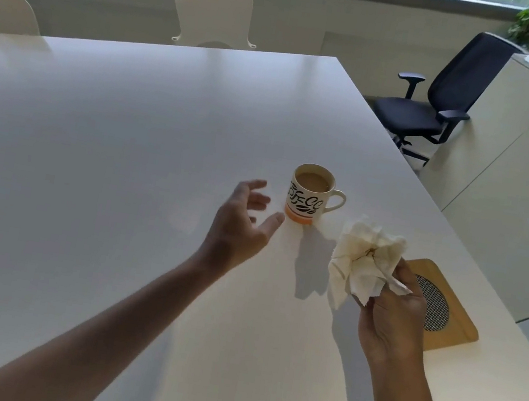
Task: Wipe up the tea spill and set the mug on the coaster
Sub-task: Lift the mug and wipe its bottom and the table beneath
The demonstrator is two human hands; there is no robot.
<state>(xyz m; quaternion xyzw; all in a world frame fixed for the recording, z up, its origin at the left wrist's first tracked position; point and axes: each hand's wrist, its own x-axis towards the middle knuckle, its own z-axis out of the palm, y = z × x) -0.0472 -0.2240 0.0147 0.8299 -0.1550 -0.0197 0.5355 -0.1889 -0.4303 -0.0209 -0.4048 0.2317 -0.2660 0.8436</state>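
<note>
- Left hand [241, 222] is hovering with fingers spread wide, just beside the tea mug [310, 194]
- Right hand [394, 311] is gripping a crumpled paper towel [364, 263] over the wooden coaster [455, 320]

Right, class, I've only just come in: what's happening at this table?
A person is dealing with a mug of milky tea on a white table. The right hand grips a crumpled paper towel above the tabletop. The left hand is open, fingers spread, close beside the mug but not touching it. The mug stands upright on the bare table, not on the wooden coaster, which lies nearer the table's right edge, partly behind the right hand. No spill shows clearly.
</note>
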